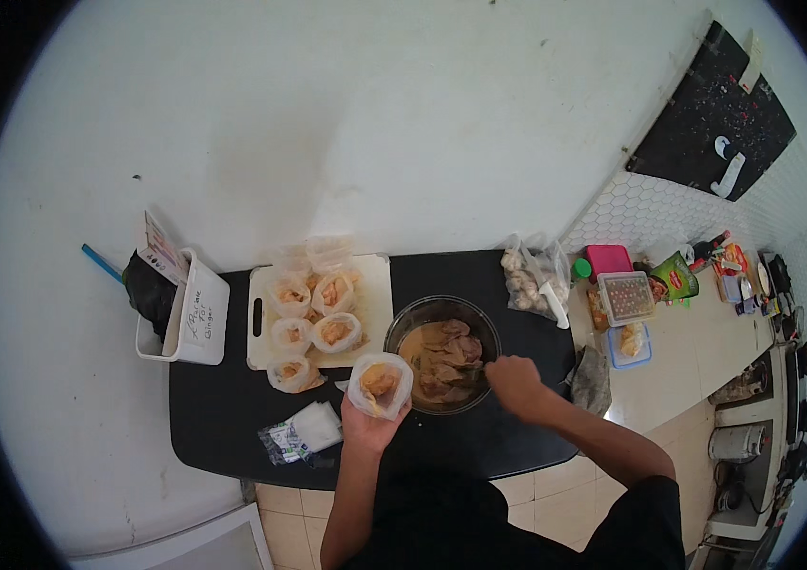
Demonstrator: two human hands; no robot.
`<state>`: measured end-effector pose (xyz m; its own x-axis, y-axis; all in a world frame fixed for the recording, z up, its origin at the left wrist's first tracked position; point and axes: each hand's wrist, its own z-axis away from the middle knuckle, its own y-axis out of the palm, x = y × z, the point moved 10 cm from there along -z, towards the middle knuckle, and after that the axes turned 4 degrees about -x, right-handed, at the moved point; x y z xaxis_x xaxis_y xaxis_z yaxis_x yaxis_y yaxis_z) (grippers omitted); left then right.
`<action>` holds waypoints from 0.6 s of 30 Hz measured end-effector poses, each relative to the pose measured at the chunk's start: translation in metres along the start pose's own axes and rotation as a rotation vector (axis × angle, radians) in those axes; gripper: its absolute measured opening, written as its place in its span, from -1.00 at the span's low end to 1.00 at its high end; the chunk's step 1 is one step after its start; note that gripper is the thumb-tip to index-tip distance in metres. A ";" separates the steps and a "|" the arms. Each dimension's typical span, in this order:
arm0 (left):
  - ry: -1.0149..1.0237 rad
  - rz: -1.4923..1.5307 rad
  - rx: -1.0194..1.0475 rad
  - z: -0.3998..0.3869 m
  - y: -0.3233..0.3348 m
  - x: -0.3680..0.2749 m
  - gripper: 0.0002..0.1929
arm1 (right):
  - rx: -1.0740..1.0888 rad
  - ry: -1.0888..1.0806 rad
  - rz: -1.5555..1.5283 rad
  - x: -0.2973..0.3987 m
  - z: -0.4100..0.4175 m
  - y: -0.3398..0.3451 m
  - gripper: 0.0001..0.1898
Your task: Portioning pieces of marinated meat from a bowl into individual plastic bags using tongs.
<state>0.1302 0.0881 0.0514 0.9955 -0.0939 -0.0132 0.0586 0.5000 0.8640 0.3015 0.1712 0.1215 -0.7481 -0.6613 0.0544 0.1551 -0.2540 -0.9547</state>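
Observation:
My left hand point(373, 426) holds up an open clear plastic bag point(379, 386) with pieces of raw, marinated meat in it, just left of the pot. My right hand point(515, 385) is closed at the right rim of a dark round pot point(442, 303), seemingly on a utensil whose shape I cannot make out. Inside the pot, chunks of meat point(455, 353) sit in a brownish marinade. Several more filled plastic bags point(336, 331) stand on a white cutting board point(375, 299), and one filled bag point(293, 373) sits at its front edge.
A pack of unused plastic bags point(304, 431) lies on the black table point(225, 434). A white bin point(204, 320) with handwriting stands left. Back right are a bag of garlic or ginger point(526, 278) and a white-handled knife point(553, 303); food containers point(626, 299) crowd the side counter.

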 end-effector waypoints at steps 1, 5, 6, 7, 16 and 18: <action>-0.009 0.000 0.002 -0.001 0.001 0.003 -0.56 | -0.053 0.033 -0.013 0.002 -0.001 0.010 -0.81; -0.037 0.000 0.022 -0.001 0.004 0.007 -0.56 | -0.054 0.081 -0.062 0.010 -0.017 0.040 -0.80; -0.036 0.020 0.016 0.000 0.003 0.007 -0.56 | -0.053 0.080 -0.065 0.012 -0.020 0.041 -0.80; -0.035 0.039 0.011 0.001 0.003 0.007 -0.56 | -0.119 0.118 -0.095 0.008 -0.022 0.036 -0.88; 0.012 0.010 -0.020 0.006 0.005 0.000 -0.57 | -0.208 0.226 -0.125 -0.026 -0.019 0.001 -0.70; 0.001 0.032 -0.019 0.006 0.005 0.002 -0.57 | -0.202 0.225 -0.109 -0.025 -0.018 0.001 -0.71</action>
<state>0.1325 0.0853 0.0592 0.9970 -0.0766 0.0138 0.0281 0.5188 0.8544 0.3088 0.2003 0.1142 -0.8806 -0.4597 0.1153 -0.0485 -0.1545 -0.9868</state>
